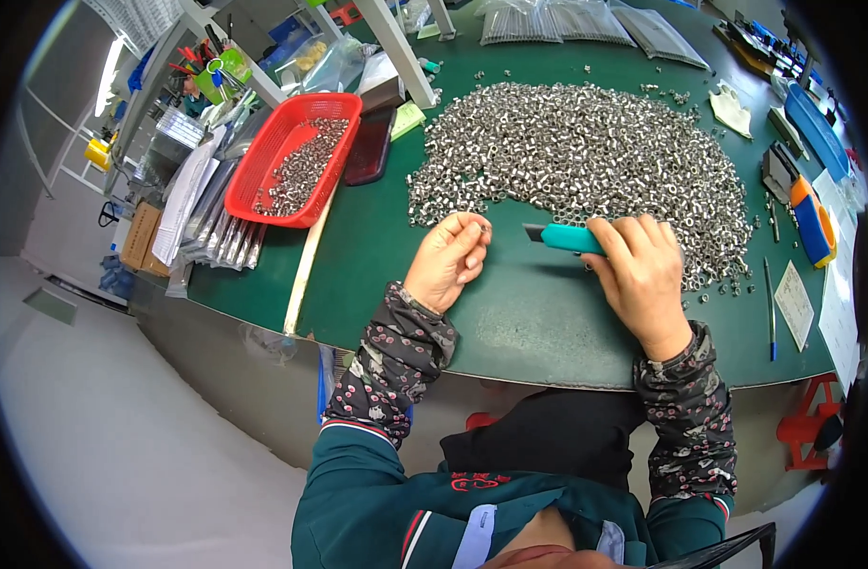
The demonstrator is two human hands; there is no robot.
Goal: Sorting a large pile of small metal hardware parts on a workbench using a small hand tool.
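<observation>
In my right hand (640, 275) is a teal-handled utility knife (569, 238), its short dark blade pointing left toward my other hand. My left hand (448, 258) is closed in a pinch, with a small metal ring (485, 228) just showing at the fingertips. The blade and the ring are apart. Just beyond both hands spreads a large heap of small silvery metal rings (586, 142) on the green tabletop (510, 332).
A red plastic basket (240, 180) at the left holds more small metal parts. Beside it lie a dark flat case (369, 147) and stacked bagged papers (192, 204). To the right are a pen (770, 308), an orange-and-blue tool (813, 223) and a blue tray (818, 133).
</observation>
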